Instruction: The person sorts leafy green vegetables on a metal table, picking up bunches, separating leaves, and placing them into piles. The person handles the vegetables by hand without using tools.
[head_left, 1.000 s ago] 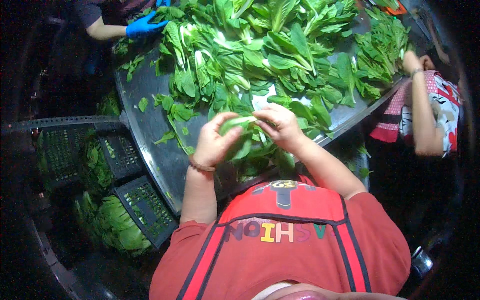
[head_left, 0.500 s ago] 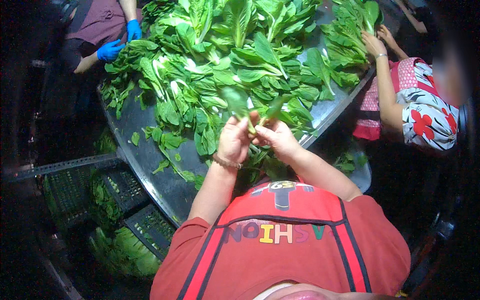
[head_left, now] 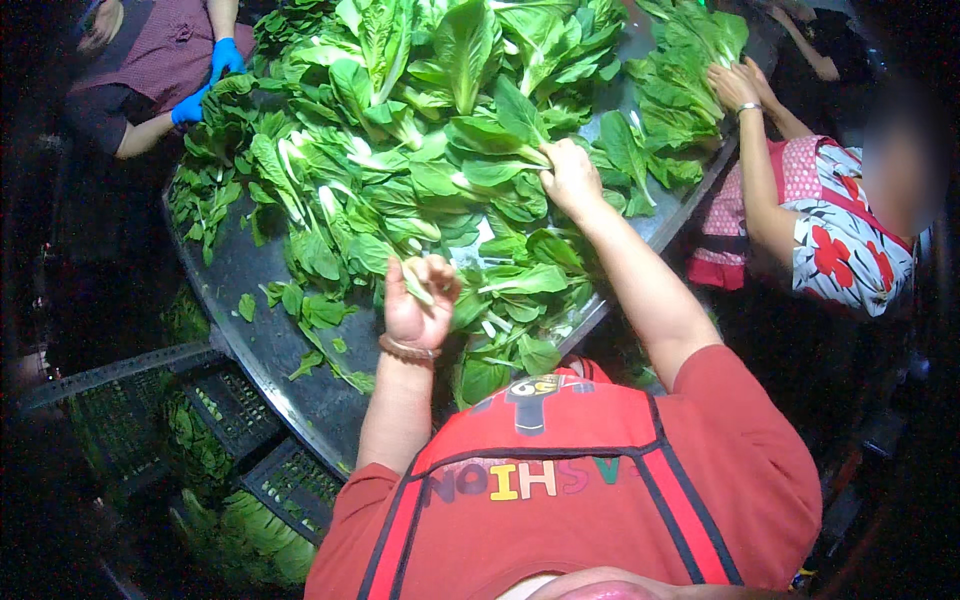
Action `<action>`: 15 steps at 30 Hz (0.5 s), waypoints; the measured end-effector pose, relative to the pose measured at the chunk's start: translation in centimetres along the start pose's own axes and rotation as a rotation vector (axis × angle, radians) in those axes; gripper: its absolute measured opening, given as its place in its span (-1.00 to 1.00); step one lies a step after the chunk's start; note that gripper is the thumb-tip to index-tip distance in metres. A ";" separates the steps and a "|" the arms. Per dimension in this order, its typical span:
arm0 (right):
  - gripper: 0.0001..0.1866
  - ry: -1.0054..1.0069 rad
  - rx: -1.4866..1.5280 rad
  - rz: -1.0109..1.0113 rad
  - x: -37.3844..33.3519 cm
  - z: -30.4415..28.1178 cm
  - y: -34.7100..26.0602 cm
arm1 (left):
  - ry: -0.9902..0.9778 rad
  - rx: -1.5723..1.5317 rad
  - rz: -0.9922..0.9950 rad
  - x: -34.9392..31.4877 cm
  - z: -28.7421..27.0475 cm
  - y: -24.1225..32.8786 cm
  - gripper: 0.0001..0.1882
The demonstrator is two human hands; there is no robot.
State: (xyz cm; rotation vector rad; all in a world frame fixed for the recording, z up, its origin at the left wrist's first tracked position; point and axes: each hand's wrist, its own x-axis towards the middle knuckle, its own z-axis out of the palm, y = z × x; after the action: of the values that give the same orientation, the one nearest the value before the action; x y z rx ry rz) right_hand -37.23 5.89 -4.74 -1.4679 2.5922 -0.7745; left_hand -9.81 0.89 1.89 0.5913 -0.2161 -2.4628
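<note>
A large heap of leafy greens (head_left: 350, 215) with pale stems covers the metal table. My left hand (head_left: 418, 312) is raised over the near part of the heap, palm up, with fingers curled round a pale leaf stalk (head_left: 416, 282). Farther off to the right, my right hand (head_left: 574, 182) grips the stem end of a leafy green plant (head_left: 508, 135) whose broad leaves point away to the left on the heap. The fingertips of that hand are partly hidden by its back.
The metal table (head_left: 225, 295) has a raised rim. A person in blue gloves (head_left: 228, 58) handles greens at far left; another person's hands (head_left: 735, 85) hold greens at far right. Black crates (head_left: 295, 485) and more greens (head_left: 255, 535) sit below at left.
My hands were together over the near heap, holding leaves. They have parted: the left moved left and nearer, the right reached away and took hold of a leafy green plant.
</note>
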 end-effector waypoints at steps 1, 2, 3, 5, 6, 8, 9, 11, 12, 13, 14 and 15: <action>-0.75 0.025 -0.016 -0.010 0.3 0.6 0.3 | 0.020 0.042 -0.009 -0.2 -0.5 -0.7 -0.49; -0.75 0.010 0.040 0.006 0.6 0.6 1.0 | 0.054 0.047 -0.040 -0.4 -0.4 -1.1 -0.48; -0.76 -0.014 0.103 0.014 0.8 0.4 1.0 | 0.095 0.050 -0.062 -0.6 -0.6 -1.5 -0.47; -0.74 0.003 0.342 0.051 -0.4 -0.5 0.7 | 0.064 0.058 -0.037 -0.6 -1.9 -2.3 -0.45; -0.73 -0.138 0.583 0.155 -1.3 -1.7 -0.1 | 0.107 0.160 -0.031 -0.5 -1.8 -2.7 -0.47; -0.70 -0.395 0.875 0.358 -4.1 -4.5 -3.5 | 0.108 0.317 -0.045 -0.3 -1.9 -3.6 -0.45; -0.68 -0.499 0.921 0.463 -5.9 -5.4 -5.5 | 0.090 0.353 -0.049 -0.2 -1.2 -4.2 -0.41; -0.65 -0.785 0.768 0.162 -8.8 -6.2 -7.8 | 0.049 0.353 -0.020 0.0 -0.5 -5.5 -0.38; -0.64 -0.784 0.738 -0.022 -10.3 -6.1 -8.3 | 0.006 0.418 -0.013 0.1 -0.8 -5.9 -0.36; -0.63 -0.780 0.703 -0.207 -11.1 -6.0 -8.5 | 0.013 0.478 -0.082 -0.2 -1.1 -5.5 -0.43; -0.61 -0.917 0.574 -0.162 -10.7 -6.2 -8.1 | 0.074 0.426 -0.055 -0.3 -1.4 -5.5 -0.46; -0.60 -0.922 0.672 0.044 -10.1 -6.5 -7.8 | 0.134 0.369 -0.024 -0.3 -1.8 -5.5 -0.50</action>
State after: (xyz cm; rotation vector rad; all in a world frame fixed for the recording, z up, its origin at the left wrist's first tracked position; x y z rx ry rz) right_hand -27.53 13.49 2.59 -1.1439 1.4774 -0.6404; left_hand -11.60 5.52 -1.11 0.9135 -0.6203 -2.4087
